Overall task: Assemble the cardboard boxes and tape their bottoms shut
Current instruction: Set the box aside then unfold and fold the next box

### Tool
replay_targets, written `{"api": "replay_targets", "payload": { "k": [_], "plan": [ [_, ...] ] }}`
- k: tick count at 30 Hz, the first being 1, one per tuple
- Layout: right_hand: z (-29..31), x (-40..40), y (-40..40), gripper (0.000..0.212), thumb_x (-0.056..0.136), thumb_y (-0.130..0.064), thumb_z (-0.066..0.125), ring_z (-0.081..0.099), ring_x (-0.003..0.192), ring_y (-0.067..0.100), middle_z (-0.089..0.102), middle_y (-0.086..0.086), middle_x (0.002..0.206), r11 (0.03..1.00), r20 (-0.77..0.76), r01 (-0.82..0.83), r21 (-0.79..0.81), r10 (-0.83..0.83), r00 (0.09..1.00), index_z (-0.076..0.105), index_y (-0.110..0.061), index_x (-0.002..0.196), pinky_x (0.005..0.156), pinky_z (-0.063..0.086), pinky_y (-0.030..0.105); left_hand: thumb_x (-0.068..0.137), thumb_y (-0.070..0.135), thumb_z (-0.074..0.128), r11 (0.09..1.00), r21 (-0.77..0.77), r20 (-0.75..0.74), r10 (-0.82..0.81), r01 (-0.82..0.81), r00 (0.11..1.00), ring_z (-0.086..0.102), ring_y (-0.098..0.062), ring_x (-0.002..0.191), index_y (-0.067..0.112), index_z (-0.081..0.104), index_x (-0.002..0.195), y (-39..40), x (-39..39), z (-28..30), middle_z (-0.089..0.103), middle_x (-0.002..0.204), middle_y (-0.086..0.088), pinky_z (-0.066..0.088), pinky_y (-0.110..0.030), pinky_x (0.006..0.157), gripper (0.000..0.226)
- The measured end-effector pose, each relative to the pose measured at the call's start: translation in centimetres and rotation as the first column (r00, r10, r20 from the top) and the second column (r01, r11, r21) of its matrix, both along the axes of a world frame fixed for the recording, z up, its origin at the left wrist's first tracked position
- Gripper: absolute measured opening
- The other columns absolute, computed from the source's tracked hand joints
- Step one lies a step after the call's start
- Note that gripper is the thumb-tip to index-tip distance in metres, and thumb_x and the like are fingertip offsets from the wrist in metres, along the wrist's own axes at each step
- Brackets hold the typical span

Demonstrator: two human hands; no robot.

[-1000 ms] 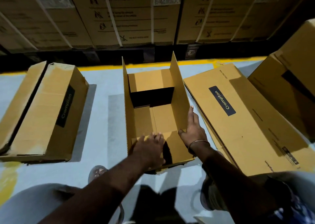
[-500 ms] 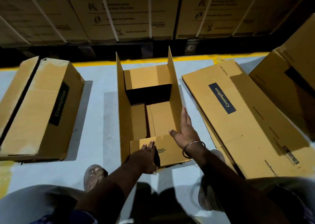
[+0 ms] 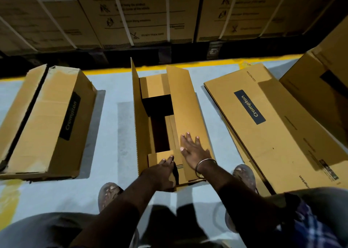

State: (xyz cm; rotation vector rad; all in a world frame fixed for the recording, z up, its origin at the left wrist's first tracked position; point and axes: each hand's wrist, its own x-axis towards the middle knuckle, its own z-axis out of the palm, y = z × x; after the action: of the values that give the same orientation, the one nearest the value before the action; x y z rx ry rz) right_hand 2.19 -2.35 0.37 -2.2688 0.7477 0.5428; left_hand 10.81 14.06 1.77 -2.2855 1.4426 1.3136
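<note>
Head view: two hands on the open box

Head camera looks down, and I see the open box on the floor, right in front of my knees. It is long and thin. Its long side runs away from me, toward the yellow line and the stacked cartons at the back. Its open part faces up. The left long flap stands up straight. The right long flap leans over the opening, partly folded down. The far short flap is tipped inward, and past it the inside is dark.

My right hand lies flat on the right long flap near my end of the box. Its fingers are straight and spread, and they press on the cardboard. A thin bangle sits on that wrist.

My left hand rests on the near short flap, which is folded down. Its fingers reach forward over the flap and press on it. They look nearly straight, not wrapped around anything.

A made-up box lies on the floor well to the left, with a dark label on its side. A flat box lies just to the right of the open box, with the word Crompton on a blue label. Another box leans at the far right.
</note>
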Motion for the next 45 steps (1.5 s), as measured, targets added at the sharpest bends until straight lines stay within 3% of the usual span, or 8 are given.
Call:
{"api": "replay_targets", "payload": {
  "k": [6,10,15,17,19,22,34,45],
  "plan": [
    [-2.1,-1.1,-1.6,0.066,0.108,-0.026,0.04,-0.01,0.158,0.018,-0.009,-0.018,0.17,0.965,-0.104,-0.211,-0.153,0.197,0.975,0.006,-0.039,0.162,0.122,0.005,0.063,0.101,0.044,0.059,0.995,0.0,0.032,-0.099,0.099,0.995,0.057,-0.028,0.13,0.016,0.052,0.147,-1.2,1.4,5.8,0.057,0.149,-0.009,0.048,-0.037,0.103,0.055],
    [-2.8,-1.0,-1.7,0.075,0.105,-0.018,0.045,-0.014,0.157,0.017,-0.012,-0.018,0.17,0.959,-0.111,-0.227,-0.171,0.21,0.971,0.002,-0.039,0.162,0.123,-0.003,0.061,0.105,0.032,0.056,0.895,-0.436,0.144,0.174,-0.095,0.974,0.063,-0.004,0.088,0.028,0.059,0.14,-1.5,3.7,10.5,0.069,0.131,0.002,0.055,-0.033,0.084,0.035],
    [-3.5,-1.3,-1.6,0.079,0.105,-0.019,0.05,-0.017,0.157,0.016,-0.013,-0.017,0.169,0.965,-0.067,-0.196,-0.174,0.187,0.98,0.001,-0.04,0.162,0.123,-0.005,0.06,0.099,-0.007,0.049,0.304,-0.838,-0.023,0.81,-0.453,0.585,0.043,-0.014,0.144,0.022,0.03,0.162,0.5,6.4,9.2,0.036,0.166,0.001,0.04,-0.028,0.112,0.072],
    [-3.9,-1.3,-1.8,0.079,0.105,-0.02,0.05,-0.018,0.156,0.017,-0.015,-0.017,0.169,0.965,-0.059,-0.205,-0.166,0.198,0.978,-0.001,-0.041,0.162,0.123,-0.005,0.06,0.108,0.002,0.043,-0.19,-0.558,-0.533,0.829,-0.808,0.172,0.037,-0.019,0.152,0.02,0.031,0.162,1.6,6.8,6.6,0.04,0.164,-0.001,0.033,-0.03,0.117,0.058],
    [-4.1,-1.4,-1.9,0.08,0.105,-0.022,0.051,-0.018,0.156,0.017,-0.016,-0.017,0.169,0.964,-0.057,-0.209,-0.164,0.202,0.978,-0.002,-0.041,0.162,0.123,-0.005,0.06,0.112,0.019,0.041,-0.39,-0.101,-0.78,0.602,-0.915,-0.171,0.039,-0.026,0.151,0.023,0.034,0.161,2.4,6.1,4.9,0.045,0.161,-0.003,0.033,-0.039,0.12,0.049],
    [-4.4,-1.3,-1.9,0.08,0.105,-0.022,0.05,-0.019,0.156,0.017,-0.017,-0.017,0.169,0.962,-0.067,-0.208,-0.178,0.199,0.978,-0.003,-0.041,0.161,0.123,-0.006,0.06,0.11,0.046,0.043,-0.064,-0.088,-0.756,0.654,-0.994,0.025,0.03,-0.026,0.154,0.033,0.028,0.164,1.6,3.3,4.0,0.033,0.168,0.001,0.024,-0.05,0.123,0.057],
    [-4.7,-1.1,-1.2,0.08,0.104,-0.014,0.048,-0.019,0.156,0.016,-0.016,-0.019,0.168,0.967,-0.04,-0.164,-0.198,0.159,0.987,-0.001,-0.041,0.162,0.121,-0.009,0.058,0.105,0.053,0.047,0.516,-0.444,-0.256,0.711,-0.733,0.655,-0.024,-0.016,0.155,0.025,-0.021,0.163,-2.5,-0.1,-1.3,-0.03,0.169,0.005,-0.01,-0.044,0.124,0.093],
    [-5.2,-2.9,-3.4,0.1,0.083,-0.002,0.08,0.011,0.155,0.004,0.014,-0.016,0.168,0.979,0.352,0.125,0.16,-0.175,0.92,0.025,-0.037,0.159,0.127,0.014,0.05,0.108,0.052,0.042,0.844,-0.286,0.174,0.512,-0.454,0.841,-0.03,-0.017,0.155,0.049,-0.016,0.16,-1.9,0.2,-5.2,-0.037,0.164,0.019,0.01,-0.081,0.112,0.078]
  ]
}}
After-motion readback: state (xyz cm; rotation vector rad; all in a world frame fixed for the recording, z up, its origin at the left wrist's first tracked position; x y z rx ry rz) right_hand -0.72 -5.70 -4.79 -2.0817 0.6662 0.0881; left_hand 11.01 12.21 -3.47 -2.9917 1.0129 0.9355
